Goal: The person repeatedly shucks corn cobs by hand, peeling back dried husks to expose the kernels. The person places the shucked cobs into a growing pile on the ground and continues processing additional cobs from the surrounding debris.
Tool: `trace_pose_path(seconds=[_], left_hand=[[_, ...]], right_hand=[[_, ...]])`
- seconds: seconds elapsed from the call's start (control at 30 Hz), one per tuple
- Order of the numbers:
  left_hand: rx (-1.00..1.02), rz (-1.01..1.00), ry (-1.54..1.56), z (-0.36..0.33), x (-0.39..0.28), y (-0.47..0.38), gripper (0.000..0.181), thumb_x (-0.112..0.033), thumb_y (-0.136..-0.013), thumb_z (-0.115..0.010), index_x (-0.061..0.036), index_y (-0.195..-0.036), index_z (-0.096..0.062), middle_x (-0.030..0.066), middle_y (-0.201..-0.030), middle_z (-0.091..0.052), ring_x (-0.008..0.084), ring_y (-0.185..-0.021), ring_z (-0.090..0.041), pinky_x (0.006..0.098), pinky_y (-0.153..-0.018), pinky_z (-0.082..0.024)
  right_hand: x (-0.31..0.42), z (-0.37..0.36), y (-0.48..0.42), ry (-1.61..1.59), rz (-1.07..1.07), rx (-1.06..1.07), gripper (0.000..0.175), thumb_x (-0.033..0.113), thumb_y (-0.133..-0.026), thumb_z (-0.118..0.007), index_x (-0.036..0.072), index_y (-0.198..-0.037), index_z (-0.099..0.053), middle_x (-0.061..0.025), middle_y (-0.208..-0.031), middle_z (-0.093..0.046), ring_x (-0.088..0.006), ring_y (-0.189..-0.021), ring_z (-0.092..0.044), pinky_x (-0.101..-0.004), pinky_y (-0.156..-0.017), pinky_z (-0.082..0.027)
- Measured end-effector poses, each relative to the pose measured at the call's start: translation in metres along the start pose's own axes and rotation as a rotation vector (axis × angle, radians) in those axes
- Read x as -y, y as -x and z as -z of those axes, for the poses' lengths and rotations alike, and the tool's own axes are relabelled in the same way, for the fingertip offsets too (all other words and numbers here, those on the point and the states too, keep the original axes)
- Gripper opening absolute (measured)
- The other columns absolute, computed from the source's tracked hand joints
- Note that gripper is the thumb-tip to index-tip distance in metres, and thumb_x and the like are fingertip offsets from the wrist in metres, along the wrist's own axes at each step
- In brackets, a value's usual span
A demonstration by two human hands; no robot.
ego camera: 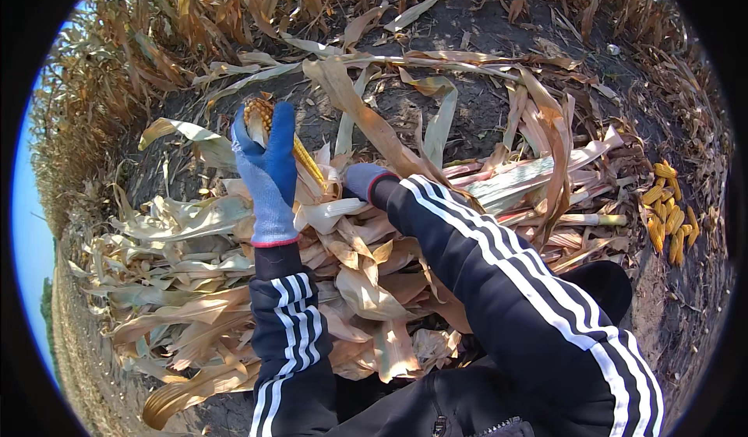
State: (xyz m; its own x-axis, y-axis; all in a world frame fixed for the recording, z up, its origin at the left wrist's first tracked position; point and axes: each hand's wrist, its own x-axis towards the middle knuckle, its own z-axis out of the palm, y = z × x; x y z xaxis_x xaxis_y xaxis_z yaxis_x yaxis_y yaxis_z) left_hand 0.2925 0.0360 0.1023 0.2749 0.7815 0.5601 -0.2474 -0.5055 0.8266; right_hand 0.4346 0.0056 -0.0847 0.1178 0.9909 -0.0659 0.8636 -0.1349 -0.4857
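Wrapped around an ear of corn (308, 163) is my left hand (270, 165), in a grey-and-blue coated work glove. Yellow kernels show to the right of the glove, and darker kernels stand out above it; the palm covers the middle. Pale dry husk (332, 183) surrounds the ear's lower end. Right beside that husk is my right hand (366, 181), in a similar glove. Its fingers are hidden, so its hold cannot be made out. Under both hands spreads a thick heap of dry corn stalks and leaves (362, 288).
Several husked ears of corn (669, 215) lie piled on the soil at the right. A long bent stalk (432, 60) crosses the bare ground (280, 107) beyond the heap. Standing dry corn (193, 10) lines the far side. A broad dry leaf (362, 110) arches up near my right hand.
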Motion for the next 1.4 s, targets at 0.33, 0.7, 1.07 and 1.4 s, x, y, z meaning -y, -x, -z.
trace_pose_path(seconds=[0.33, 0.7, 1.07, 1.4], left_hand=[[-0.129, 0.292, 0.823, 0.0, 0.062, 0.014, 0.04, -0.027, -0.116, -0.053, 0.0019, -0.142, -0.06, 0.0045, -0.101, -0.068, 0.0157, -0.091, -0.066, 0.0308, -0.089, -0.056], [0.244, 0.394, 0.064, 0.063, -0.029, 0.093, 0.07, -0.034, -0.108, -0.067, -0.0004, -0.163, -0.039, 0.0177, -0.139, -0.064, 0.0207, -0.111, -0.069, 0.0355, -0.098, -0.058], [0.748, 0.443, -0.393, 0.031, 0.054, 0.051, 0.08, -0.054, -0.078, -0.091, 0.001, -0.13, -0.063, 0.0214, -0.117, -0.076, 0.0321, -0.106, -0.075, 0.0433, -0.094, -0.058], [0.262, 0.07, -0.573, 0.006, 0.105, 0.084, 0.057, -0.052, -0.082, -0.085, -0.0065, -0.116, -0.075, 0.0192, -0.098, -0.079, 0.0404, -0.089, -0.076, 0.0482, -0.075, -0.058]], right_hand=[[0.062, 0.125, 0.025, -1.228, 0.417, -0.864, 0.056, 0.048, -0.104, -0.072, 0.004, -0.135, -0.061, -0.0087, -0.12, -0.07, -0.0162, -0.11, -0.066, -0.0317, -0.097, -0.054], [0.097, 0.178, 0.027, -1.0, 0.284, -0.639, 0.039, 0.042, -0.099, -0.078, 0.005, -0.111, -0.071, -0.004, -0.097, -0.073, -0.0123, -0.087, -0.068, -0.0308, -0.084, -0.058], [0.045, 0.151, 0.031, -1.396, 0.043, -0.863, 0.023, 0.023, -0.095, -0.078, 0.002, -0.103, -0.072, -0.0059, -0.089, -0.072, -0.0138, -0.076, -0.07, -0.0329, -0.07, -0.06], [0.132, 0.12, 0.064, -0.592, 0.136, -1.254, 0.025, 0.023, -0.09, -0.079, 0.009, -0.109, -0.07, -0.0164, -0.098, -0.074, -0.0337, -0.087, -0.076, -0.0424, -0.077, -0.06]])
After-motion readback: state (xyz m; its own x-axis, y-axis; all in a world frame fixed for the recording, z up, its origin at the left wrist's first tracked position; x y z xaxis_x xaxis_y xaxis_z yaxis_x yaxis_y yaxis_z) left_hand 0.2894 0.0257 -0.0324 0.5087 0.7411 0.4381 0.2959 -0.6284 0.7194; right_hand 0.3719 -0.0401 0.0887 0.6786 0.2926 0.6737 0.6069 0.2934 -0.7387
